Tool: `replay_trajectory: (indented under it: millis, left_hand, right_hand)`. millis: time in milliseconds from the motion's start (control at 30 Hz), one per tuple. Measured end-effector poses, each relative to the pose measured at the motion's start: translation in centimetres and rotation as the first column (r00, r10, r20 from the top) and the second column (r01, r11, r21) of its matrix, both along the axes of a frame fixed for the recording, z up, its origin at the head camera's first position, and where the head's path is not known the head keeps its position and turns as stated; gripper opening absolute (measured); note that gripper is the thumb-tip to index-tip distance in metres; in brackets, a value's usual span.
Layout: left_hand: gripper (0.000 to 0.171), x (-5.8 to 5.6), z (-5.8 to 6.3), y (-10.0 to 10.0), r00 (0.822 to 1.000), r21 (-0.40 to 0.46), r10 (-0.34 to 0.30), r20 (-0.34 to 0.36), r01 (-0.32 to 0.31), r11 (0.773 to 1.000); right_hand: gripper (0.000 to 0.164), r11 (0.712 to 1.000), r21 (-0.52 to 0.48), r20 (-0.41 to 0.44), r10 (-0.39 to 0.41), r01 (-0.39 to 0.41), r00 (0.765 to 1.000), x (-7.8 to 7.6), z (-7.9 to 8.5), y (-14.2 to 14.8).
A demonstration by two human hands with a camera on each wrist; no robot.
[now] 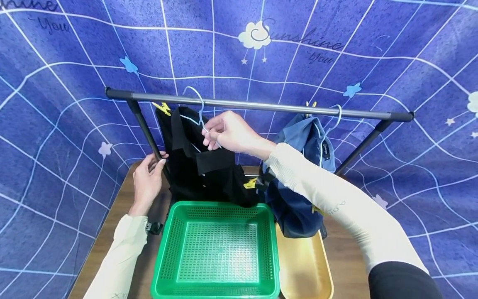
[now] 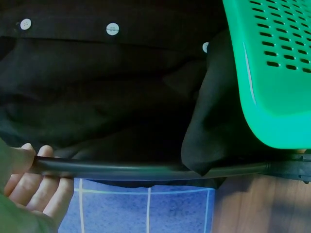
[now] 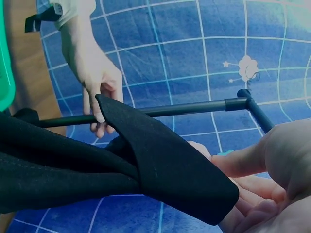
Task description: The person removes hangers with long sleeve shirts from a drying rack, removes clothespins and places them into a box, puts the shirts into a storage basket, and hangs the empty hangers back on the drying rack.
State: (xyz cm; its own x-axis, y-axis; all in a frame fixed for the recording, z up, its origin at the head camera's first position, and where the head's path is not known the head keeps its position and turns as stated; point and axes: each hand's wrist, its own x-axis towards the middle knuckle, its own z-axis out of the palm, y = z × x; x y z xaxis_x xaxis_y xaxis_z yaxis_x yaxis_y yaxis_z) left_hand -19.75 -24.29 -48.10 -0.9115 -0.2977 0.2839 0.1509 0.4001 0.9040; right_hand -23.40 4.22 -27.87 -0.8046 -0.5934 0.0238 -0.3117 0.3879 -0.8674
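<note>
Black shirt (image 1: 190, 174) on a pale blue hanger (image 1: 202, 103), at the rail's left end.
Right hand (image 1: 229, 131) pinches the hanger just below its hook, at the loose collar; left hand (image 1: 147, 178) curls round the rack's black post (image 1: 143, 124). Risks, as judged: a sideways tug could drag the collar off the hanger; a twist could lift the hook, which appears to sit over the rail (image 1: 257, 106); slack at the post might let the frame shift. Shirt: dark, matte, pale buttons down the front, collar standing wide, lower folds bunched by the far rim of the green basket (image 1: 160, 253). Farther right, a blue garment (image 1: 285, 199) hangs above a yellow tray (image 1: 302, 265).
</note>
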Motion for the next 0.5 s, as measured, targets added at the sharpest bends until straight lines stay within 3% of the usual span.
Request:
replay_trajectory:
  millis: [500]
  left_hand:
    - [0.024, -0.2, -0.1, -0.2, 1.0, -0.002, -0.006, -0.019, 0.006, 1.0]
  right_hand:
    - [0.015, 1.0, 0.028, -0.041, 0.01, -0.009, 0.999, 1.2, 1.4, 1.3]
